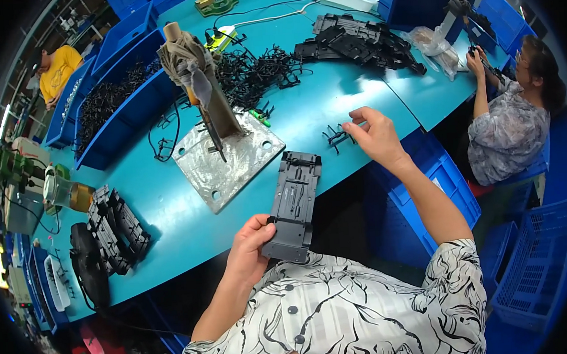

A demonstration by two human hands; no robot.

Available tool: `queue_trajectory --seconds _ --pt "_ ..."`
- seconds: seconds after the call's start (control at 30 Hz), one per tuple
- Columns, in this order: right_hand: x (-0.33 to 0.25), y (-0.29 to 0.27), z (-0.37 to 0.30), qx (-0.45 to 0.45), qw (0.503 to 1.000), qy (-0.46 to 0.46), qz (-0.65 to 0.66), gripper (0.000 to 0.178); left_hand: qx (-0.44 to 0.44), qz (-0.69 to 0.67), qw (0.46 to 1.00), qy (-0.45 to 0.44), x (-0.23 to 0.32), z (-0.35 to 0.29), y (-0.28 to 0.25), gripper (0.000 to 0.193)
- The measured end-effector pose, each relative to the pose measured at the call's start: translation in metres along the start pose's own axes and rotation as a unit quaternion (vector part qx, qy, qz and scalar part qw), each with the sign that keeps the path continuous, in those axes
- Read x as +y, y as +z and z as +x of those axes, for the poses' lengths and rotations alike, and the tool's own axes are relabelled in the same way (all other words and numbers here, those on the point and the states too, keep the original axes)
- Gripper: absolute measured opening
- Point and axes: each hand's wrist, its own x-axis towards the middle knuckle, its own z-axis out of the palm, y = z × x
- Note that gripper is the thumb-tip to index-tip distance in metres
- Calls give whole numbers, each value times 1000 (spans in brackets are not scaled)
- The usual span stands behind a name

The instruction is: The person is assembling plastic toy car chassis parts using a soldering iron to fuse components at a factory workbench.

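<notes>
My left hand (249, 247) grips the lower left edge of a long black plastic tray-like part (295, 199), held tilted in front of my shirt at the table's near edge. The thumb lies on its face, and slots and ribs show along it. Further right, my right hand (378, 135) is over the table with thumb and index finger curved and apart. Its thumb tip is right beside a few small black branching plastic pieces (337, 138); no firm hold on them shows. Left of the tray part, a soldering-iron-like tool (207, 120) points down from a cloth-wrapped stand over a metal base plate (228, 170).
A tangled heap of small black pieces (251, 75) lies behind the stand. Stacked black tray parts (359, 39) are at the back, more (116, 229) at left. Blue bins (124, 112) line the left; a blue crate (437, 187) stands right. A co-worker (510, 111) sits at right, another person (60, 74) far left.
</notes>
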Motion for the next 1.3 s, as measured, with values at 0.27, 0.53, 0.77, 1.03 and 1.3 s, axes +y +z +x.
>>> queue_trajectory --seconds 0.27,0.53,0.77,1.03,1.3 --pt "0 23 -7 31 913 -389 -117 16 45 27 997 59 -9 -9 -1 20" --pt "17 32 -19 96 937 -327 -79 12 51 46 996 59 -7 11 21 21" --pt "25 11 -22 143 940 -308 -30 16 73 94 991 59 2 30 41 26" --pt "3 -4 -52 86 935 -325 110 27 74 91 991 65 -3 55 62 18" --pt "-14 32 -79 25 934 -350 73 32 45 137 987 65 -7 53 49 14"
